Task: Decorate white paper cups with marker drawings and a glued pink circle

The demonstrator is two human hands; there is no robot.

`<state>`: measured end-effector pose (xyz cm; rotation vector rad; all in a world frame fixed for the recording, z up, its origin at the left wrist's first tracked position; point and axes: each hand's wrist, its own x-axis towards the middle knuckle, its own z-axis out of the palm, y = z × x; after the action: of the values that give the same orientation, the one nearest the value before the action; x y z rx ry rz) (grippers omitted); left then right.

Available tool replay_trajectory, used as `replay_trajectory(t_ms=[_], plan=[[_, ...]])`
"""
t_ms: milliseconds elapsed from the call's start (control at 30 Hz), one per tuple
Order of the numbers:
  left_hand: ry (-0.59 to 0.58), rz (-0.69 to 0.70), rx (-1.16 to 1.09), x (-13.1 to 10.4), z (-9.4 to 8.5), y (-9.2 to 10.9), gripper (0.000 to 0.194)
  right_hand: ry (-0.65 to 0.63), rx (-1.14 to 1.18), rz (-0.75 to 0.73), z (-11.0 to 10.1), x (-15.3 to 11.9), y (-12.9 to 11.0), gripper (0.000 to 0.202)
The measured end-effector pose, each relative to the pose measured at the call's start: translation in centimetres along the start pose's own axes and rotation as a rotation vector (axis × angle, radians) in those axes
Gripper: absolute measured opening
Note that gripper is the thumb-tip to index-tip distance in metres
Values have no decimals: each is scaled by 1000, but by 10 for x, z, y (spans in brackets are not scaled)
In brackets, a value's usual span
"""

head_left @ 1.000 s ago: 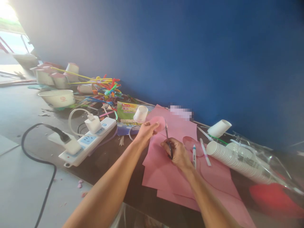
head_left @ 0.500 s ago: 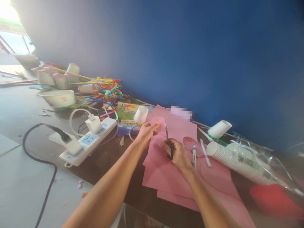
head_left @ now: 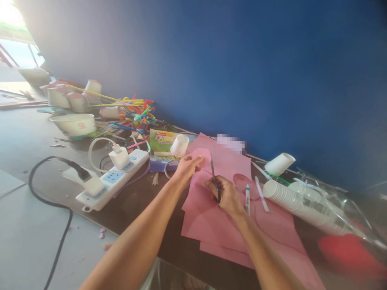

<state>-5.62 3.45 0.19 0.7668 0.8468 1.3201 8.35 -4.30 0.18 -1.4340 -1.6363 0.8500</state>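
Between the thumb and fingers of my left hand (head_left: 188,167) is a round piece of pink paper (head_left: 203,156). My right hand (head_left: 226,194) is closed around the dark handles of a pair of scissors (head_left: 212,167). The blades point up and meet the right edge of the paper piece. Below both hands lie sheets of pink paper (head_left: 208,219), overlapping on the dark table. A white paper cup (head_left: 180,145) stands tilted just beyond my left hand. To the right of my right hand, a marker (head_left: 248,199) and a second white pen (head_left: 261,194) rest on the pink sheets.
A white power strip (head_left: 113,181) with plugs and cords sits at left. Behind it are a paper bowl (head_left: 74,125) and a pile of coloured pipe cleaners (head_left: 140,112). Stacked paper cups (head_left: 302,207) in clear plastic lie at right, near a single cup (head_left: 279,163). A blue wall (head_left: 242,72) rises behind.
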Motion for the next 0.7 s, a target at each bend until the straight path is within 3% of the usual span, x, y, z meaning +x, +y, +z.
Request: replay_trajectory(t_ms=[233, 400, 700], plan=[[27, -16, -41, 2, -1, 0, 29, 16, 41, 8, -5, 1, -1, 38], [-86, -57, -40, -4, 0, 4, 22, 94, 85, -17, -11, 5, -4, 40], [-220, -110, 35, -10, 1, 10, 15, -54, 128, 43, -17, 1, -11, 35]])
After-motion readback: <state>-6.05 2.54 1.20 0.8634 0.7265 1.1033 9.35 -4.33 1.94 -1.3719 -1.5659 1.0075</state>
